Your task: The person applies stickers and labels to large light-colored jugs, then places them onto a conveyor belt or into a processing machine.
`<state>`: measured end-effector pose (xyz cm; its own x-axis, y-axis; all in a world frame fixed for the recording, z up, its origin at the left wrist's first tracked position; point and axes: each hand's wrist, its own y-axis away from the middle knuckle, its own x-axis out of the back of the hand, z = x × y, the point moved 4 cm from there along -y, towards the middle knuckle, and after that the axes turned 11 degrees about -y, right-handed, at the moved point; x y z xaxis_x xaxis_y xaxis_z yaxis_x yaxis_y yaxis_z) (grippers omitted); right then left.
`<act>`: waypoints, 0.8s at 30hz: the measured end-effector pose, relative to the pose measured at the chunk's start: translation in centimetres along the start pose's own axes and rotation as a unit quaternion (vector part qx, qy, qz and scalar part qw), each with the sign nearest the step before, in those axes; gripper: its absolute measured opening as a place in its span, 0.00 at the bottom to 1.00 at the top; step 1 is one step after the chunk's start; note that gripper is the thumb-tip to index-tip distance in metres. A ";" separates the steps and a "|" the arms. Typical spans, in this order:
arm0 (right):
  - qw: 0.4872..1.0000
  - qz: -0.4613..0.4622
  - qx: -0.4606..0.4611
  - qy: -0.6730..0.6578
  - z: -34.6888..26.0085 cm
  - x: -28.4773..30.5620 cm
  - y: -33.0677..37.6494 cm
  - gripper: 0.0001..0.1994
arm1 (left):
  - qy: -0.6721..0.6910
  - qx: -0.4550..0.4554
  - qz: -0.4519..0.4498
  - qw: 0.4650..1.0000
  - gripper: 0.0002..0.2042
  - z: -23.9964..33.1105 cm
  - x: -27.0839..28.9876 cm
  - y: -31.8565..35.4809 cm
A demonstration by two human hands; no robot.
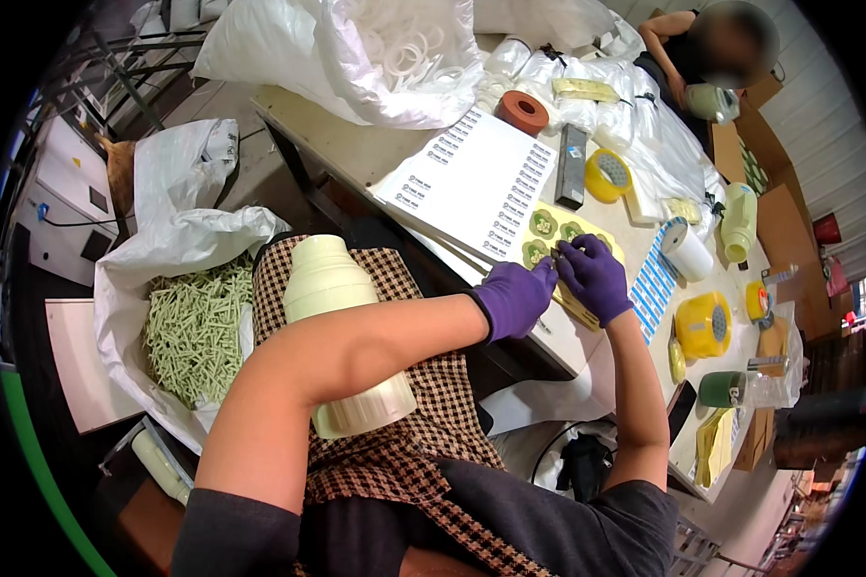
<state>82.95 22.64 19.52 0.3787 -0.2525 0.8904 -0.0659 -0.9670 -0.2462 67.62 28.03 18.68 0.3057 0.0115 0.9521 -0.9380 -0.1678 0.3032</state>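
My left hand (518, 298) and my right hand (595, 279), both in purple gloves, meet over a yellow sheet of round green stickers (541, 225) on the table. The fingertips of both hands are pinched close together at the sheet. What lies between them is too small to make out. A pale yellow-green plastic bottle-shaped container (364, 408) with a ribbed end rests across my lap, partly covered by my left forearm. Beside the stickers lies a white sheet of printed labels (467, 183).
A white sack (125, 317) of small green pieces stands at left. On the table are a bag of white rings (409, 53), a brown tape roll (522, 112), a yellow tape roll (607, 176) and a dark grey block (572, 165). Another person (669, 58) holds a similar container at far right.
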 end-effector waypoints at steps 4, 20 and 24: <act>0.996 0.042 0.048 0.061 -0.7 -0.7 -1.0 0.17 | -0.014 -0.007 -0.008 1.000 0.40 0.0 1.1 0.6; 0.862 0.344 -0.061 -0.366 -3.5 6.7 -1.1 0.21 | 0.183 -0.020 0.184 0.966 0.24 -7.5 2.0 6.5; 0.911 0.263 0.098 -0.303 -14.1 -1.3 3.8 0.21 | 0.054 0.329 0.305 0.892 0.22 -18.0 -0.3 17.4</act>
<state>69.20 18.82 22.78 0.7857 -0.5564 0.2704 -0.2417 -0.6785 -0.6937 48.23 42.89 24.37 -0.2803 -0.1909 0.9407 -0.6142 -0.7175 -0.3286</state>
